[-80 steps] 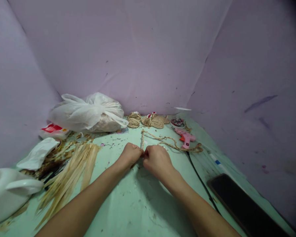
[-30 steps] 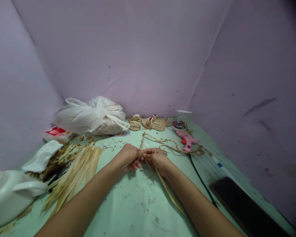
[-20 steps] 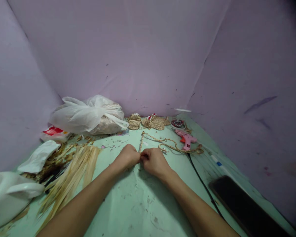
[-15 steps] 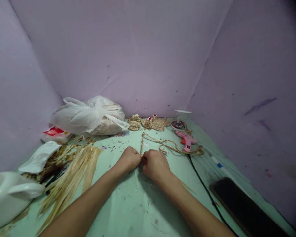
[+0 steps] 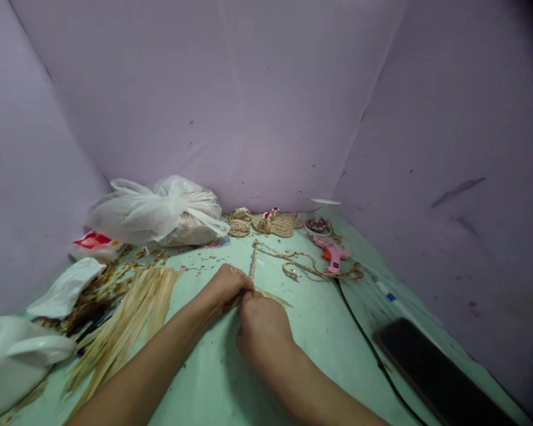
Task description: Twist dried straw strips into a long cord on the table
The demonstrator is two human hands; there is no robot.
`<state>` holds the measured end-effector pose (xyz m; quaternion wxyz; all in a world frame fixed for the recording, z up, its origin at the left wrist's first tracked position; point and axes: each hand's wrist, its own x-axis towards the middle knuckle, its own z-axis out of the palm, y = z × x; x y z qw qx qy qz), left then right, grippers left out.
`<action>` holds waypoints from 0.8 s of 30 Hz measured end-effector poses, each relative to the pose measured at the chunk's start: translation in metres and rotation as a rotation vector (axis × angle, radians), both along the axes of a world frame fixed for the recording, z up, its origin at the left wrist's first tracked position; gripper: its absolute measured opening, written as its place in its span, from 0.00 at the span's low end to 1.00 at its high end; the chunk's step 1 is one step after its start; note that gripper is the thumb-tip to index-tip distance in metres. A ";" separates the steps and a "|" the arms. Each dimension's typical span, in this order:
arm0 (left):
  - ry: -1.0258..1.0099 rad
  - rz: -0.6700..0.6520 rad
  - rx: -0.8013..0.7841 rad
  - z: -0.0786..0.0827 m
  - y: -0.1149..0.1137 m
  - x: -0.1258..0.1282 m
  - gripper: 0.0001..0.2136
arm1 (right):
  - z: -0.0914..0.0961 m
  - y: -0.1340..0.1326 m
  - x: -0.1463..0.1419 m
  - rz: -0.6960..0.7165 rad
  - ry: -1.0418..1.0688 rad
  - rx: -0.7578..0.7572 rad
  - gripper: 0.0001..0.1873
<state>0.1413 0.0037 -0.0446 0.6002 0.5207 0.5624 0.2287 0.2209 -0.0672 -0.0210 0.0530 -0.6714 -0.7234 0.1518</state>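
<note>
1. Braided cord: it lies on the green table in the middle of the scene. It runs from the hands toward the far side, then curls off to the right, ending near the pink glue gun.
2. The left hand is closed on the cord's near end, fingertips pinching it against the table.
3. The right hand is clenched just near of the left, knuckles toward the camera, the 2 hands touching. It seems to grasp the loose strip that juts out to the right, though its fingers are hidden.
4. For a tight plait, I judge that the left pinch should stay right at the last crossing while the right draws the strip taut and flat, not twisted.
5. To the left lies a sheaf of straw strips, within easy reach.
6. Farther left are crumpled white paper and a white pot.
7. At the far side sit a plastic bag and some woven pieces.
8. On the right, a black cable runs toward the near edge, past a dark flat slab.
</note>
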 end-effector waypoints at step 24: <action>0.372 -0.307 0.183 0.007 0.008 -0.013 0.07 | -0.042 0.052 0.043 -0.285 1.095 -0.254 0.06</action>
